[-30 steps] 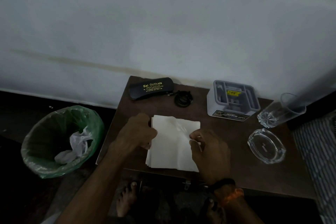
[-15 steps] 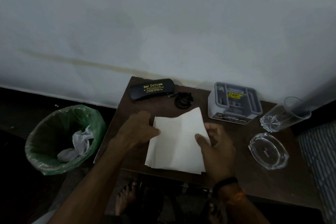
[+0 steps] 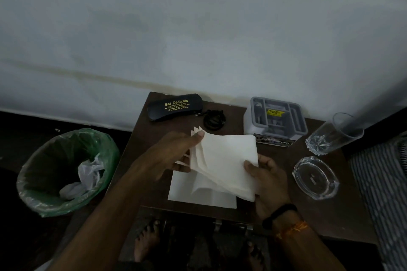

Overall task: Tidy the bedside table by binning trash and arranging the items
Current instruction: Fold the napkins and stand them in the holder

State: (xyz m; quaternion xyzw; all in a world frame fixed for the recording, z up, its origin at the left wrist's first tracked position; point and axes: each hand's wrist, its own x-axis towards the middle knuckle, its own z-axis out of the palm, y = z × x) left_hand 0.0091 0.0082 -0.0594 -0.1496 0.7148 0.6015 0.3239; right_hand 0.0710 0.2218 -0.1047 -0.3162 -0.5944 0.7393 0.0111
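The wall [image 3: 198, 28] filled the upper part of the view, pale and stained along its foot. Below it stood the dark desk [image 3: 141, 160], and to the desk's left, on the floor, the bin [image 3: 39, 196] with its green liner and some white trash [image 3: 88, 171] already inside.

On the desk, one paper sheet [image 3: 182, 191] lay flat at the near edge. Above it a stack of napkins [image 3: 229, 160] was lifted clear and tilted, its far-left corners fanned apart. The left hand [image 3: 174, 156] gripped the stack's left edge, thumb on top at the far corner and fingers curled beneath. The right hand [image 3: 268, 180] pinched the near-right edge, thumb on top. So the stack lay between the two hands, each equally near, with the bin off to the left, on the left hand's side.

Along the back sat a black case [image 3: 175, 106], a coiled cable [image 3: 214, 120] just beside it, and a grey organizer [image 3: 275, 120]. To the right were a tumbler [image 3: 332, 134], seemingly leaning, and a glass ashtray [image 3: 315, 180], well apart from the napkins.

The napkins looked clean and folded, so squaring them and laying them down seemed the likelier step than binning.
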